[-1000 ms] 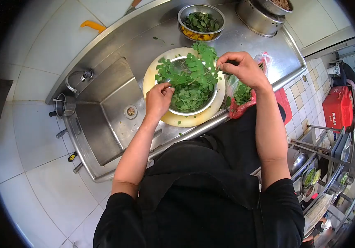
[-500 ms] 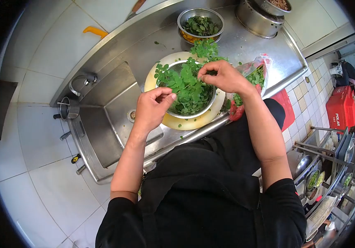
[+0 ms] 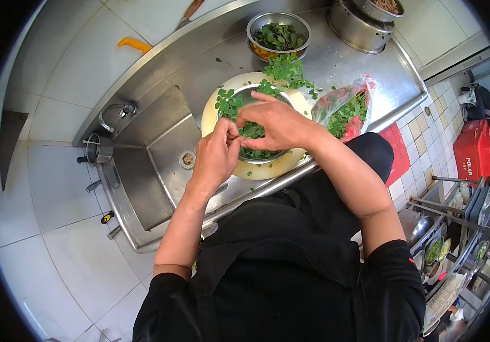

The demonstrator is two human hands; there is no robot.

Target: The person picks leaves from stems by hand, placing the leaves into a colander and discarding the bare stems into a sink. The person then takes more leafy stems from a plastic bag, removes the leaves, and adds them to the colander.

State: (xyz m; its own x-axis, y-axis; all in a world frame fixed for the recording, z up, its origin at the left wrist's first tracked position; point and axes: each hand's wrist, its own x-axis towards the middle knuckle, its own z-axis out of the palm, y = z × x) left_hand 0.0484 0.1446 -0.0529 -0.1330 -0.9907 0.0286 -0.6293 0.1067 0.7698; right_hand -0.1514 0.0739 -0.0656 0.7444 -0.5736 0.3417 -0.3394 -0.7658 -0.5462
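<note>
Centrally, leafy greens (image 3: 262, 154): inside a bowl (image 3: 261, 162), which sits on a round board (image 3: 254, 172) on the metal surface (image 3: 190, 68); the bowl lies beneath both hands, probably to catch loose leaves.
Left hand (image 3: 209, 155): thumb and forefinger pinched together above the near-left rim, apparently to steady something small.
Right hand (image 3: 276, 122): thumb and forefinger parted, meeting the left fingertips, probably for close finger work.
Plastic bag (image 3: 334, 101): holds more greens beside the board, seemingly within easy reach.
Hidden: much of the bowl's middle, behind the right hand.
Hard to make out: whatever the left fingers pinch.
Cut off: pan of brown pieces (image 3: 387, 5), by the upper edge.
</note>
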